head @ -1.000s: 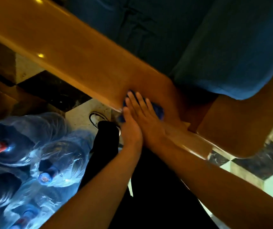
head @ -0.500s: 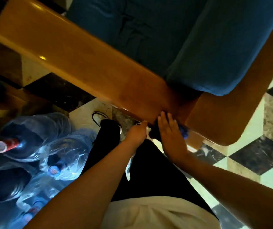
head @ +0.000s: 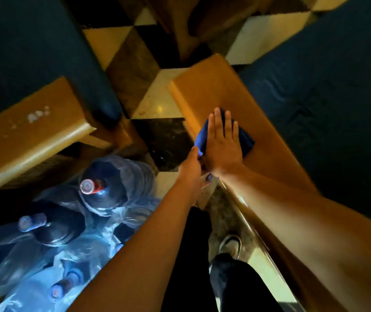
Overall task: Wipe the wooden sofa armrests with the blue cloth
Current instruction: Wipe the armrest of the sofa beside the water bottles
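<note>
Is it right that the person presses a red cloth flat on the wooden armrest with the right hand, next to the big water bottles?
Not quite: the cloth is blue, not red. The head view shows the right hand pressing it flat on the wooden armrest, with the big water bottles on the floor nearby.

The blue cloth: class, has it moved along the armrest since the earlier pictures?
Yes. The blue cloth, under the flat right hand, was at the armrest's near end by the body; now it lies farther away, toward the far end, on top.
</note>
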Motion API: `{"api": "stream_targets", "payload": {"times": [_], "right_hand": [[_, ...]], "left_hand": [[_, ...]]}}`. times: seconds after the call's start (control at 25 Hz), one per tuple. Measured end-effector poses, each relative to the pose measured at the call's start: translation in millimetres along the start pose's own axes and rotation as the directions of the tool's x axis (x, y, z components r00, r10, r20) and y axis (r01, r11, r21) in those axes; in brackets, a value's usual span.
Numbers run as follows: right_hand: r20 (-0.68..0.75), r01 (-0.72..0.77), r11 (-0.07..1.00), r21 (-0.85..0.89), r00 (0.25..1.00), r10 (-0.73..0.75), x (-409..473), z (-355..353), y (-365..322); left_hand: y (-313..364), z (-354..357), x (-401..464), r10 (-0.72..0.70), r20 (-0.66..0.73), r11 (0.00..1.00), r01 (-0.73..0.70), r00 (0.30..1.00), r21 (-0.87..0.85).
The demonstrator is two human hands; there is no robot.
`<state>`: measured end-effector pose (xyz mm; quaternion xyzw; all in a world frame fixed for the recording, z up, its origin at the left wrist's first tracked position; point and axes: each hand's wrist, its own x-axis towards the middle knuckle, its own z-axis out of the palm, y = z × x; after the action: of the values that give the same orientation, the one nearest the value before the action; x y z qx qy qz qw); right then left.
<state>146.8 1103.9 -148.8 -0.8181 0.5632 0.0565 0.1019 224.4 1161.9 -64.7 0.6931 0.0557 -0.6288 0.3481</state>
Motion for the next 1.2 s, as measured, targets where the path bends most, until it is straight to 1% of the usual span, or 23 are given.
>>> {"api": "stream_targets", "payload": {"times": [0.08, 0.16, 0.2, 0.28, 0.32, 0.36, 0.4, 0.48, 0.52, 0.56, 0.64, 0.72, 0.8, 0.84, 0.88, 0.92, 0.96, 1.0, 1.04, 1.08, 1.12, 1.16, 1.2], "right_hand": [[-0.006, -0.004, 1.000, -0.005, 1.000, 0.004, 59.2, -8.7, -27.3], [-0.047, 0.039, 0.997, -0.069, 0.998, -0.042, 117.6, -17.5, -52.8], [-0.045, 0.083, 0.991, -0.101, 0.995, -0.088, 139.8, -22.9, -59.6], [0.032, 0.263, 0.959, -0.104, 0.965, -0.261, 187.1, -27.6, -75.8], [0.079, 0.296, 0.951, -0.088, 0.954, -0.290, 206.4, -32.7, -82.1], [0.132, 0.291, 0.955, -0.054, 0.950, -0.282, 222.5, -38.8, -89.7], [0.186, 0.245, 0.969, 0.002, 0.952, -0.242, 235.5, -43.2, -98.9], [0.285, 0.103, 0.983, 0.150, 0.948, -0.143, 247.0, -48.0, -127.2], [0.323, 0.074, 0.962, 0.262, 0.933, -0.159, 248.2, -49.3, -145.4], [0.328, 0.078, 0.925, 0.371, 0.921, -0.209, 246.5, -52.3, -163.6], [0.287, 0.150, 0.815, 0.560, 0.887, -0.361, 245.6, -57.8, -208.9], [0.230, 0.187, 0.699, 0.691, 0.859, -0.457, 246.7, -68.9, -250.3], [0.149, 0.241, 0.619, 0.748, 0.847, -0.510, 259.4, -77.6, -280.6], [0.085, 0.304, 0.592, 0.746, 0.839, -0.538, 266.6, -81.3, -293.8], [0.020, 0.396, 0.556, 0.731, 0.802, -0.597, 275.7, -83.3, -311.6], [-0.013, 0.487, 0.504, 0.713, 0.728, -0.686, 280.2, -84.7, -328.8], [0.035, 0.553, 0.452, 0.700, 0.606, -0.795, 285.0, -84.3, -349.7], [0.145, 0.619, 0.424, 0.661, 0.449, -0.882, 288.8, -81.8, -368.2], [0.236, 0.714, 0.412, 0.565, 0.338, -0.911, 286.9, -79.1, -371.1], [0.326, 0.818, 0.379, 0.434, 0.250, -0.912, 285.5, -73.6, -375.7], [0.412, 0.889, 0.336, 0.312, 0.192, -0.891, 285.1, -63.2, -385.0], [0.480, 0.908, 0.340, 0.244, 0.192, -0.856, 284.4, -55.4, -397.3], [0.525, 0.891, 0.392, 0.231, 0.225, -0.821, 284.8, -49.5, -413.2]], "left_hand": [[41.6, -13.5, 20.5, -0.001, 0.007, 0.995, 0.002, 1.000, -0.095], [77.2, -30.8, 44.6, -0.006, 0.031, 0.991, 0.010, 1.000, -0.132], [90.4, -36.8, 53.5, -0.014, 0.044, 0.986, 0.021, 0.999, -0.165], [117.6, -60.7, 71.7, -0.038, 0.026, 0.976, 0.043, 0.999, -0.215], [129.3, -73.1, 78.5, -0.056, 0.012, 0.968, 0.057, 0.998, -0.245], [138.2, -87.8, 85.6, -0.065, 0.001, 0.954, 0.063, 0.998, -0.294], [144.3, -105.7, 89.2, -0.069, -0.019, 0.940, 0.058, 0.997, -0.335], [156.0, -143.3, 94.2, -0.086, -0.057, 0.912, 0.055, 0.995, -0.407], [159.6, -159.1, 96.8, -0.102, -0.080, 0.891, 0.055, 0.992, -0.451], [160.5, -171.8, 99.8, -0.121, -0.112, 0.874, 0.053, 0.986, -0.483], [161.2, -198.7, 106.3, -0.171, -0.174, 0.828, 0.045, 0.970, -0.559], [156.0, -219.5, 105.3, -0.208, -0.238, 0.799, 0.024, 0.949, -0.601], [147.2, -236.4, 104.1, -0.298, -0.314, 0.739, 0.010, 0.901, -0.673], [141.0, -241.4, 101.7, -0.342, -0.355, 0.698, -0.018, 0.870, -0.716], [139.1, -246.4, 100.0, -0.394, -0.398, 0.646, -0.058, 0.828, -0.761], [141.3, -252.7, 97.0, -0.431, -0.409, 0.590, -0.092, 0.804, -0.802], [143.3, -260.7, 97.9, -0.462, -0.407, 0.519, -0.132, 0.788, -0.845], [147.5, -266.5, 100.6, -0.504, -0.393, 0.446, -0.157, 0.769, -0.881], [151.4, -268.4, 101.2, -0.520, -0.405, 0.431, -0.179, 0.752, -0.884], [156.7, -274.0, 102.1, -0.551, -0.423, 0.423, -0.196, 0.720, -0.885], [159.5, -282.7, 104.4, -0.583, -0.423, 0.385, -0.223, 0.694, -0.896], [162.2, -291.8, 105.0, -0.607, -0.421, 0.356, -0.243, 0.674, -0.902], [164.3, -301.2, 105.2, -0.623, -0.427, 0.335, -0.270, 0.656, -0.903]]}}
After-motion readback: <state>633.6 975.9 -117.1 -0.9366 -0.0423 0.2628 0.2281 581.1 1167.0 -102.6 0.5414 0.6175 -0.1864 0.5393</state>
